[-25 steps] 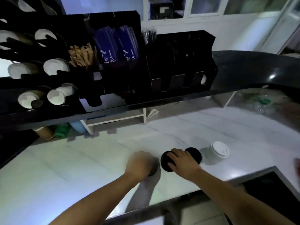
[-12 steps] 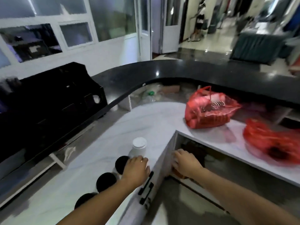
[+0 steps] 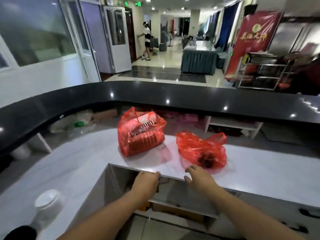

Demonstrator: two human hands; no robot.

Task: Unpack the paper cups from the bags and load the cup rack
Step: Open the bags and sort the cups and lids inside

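The right hand [image 3: 199,179] is hovering over the near edge of the white desk [image 3: 78,161], its grip wide and its fingers loosely spread, close to the smaller red bag [image 3: 202,149]. The left hand [image 3: 146,183] is reaching to the desk's edge above an open cupboard bay [image 3: 121,184] with its fingers curled. I cannot tell whether its grip is holding the edge. The larger red bag [image 3: 141,134] is sitting farther back, to the left of the smaller one, with its mouth gaping and showing white items inside. A white-lidded cup [image 3: 48,200] is standing at the near left of the desk.
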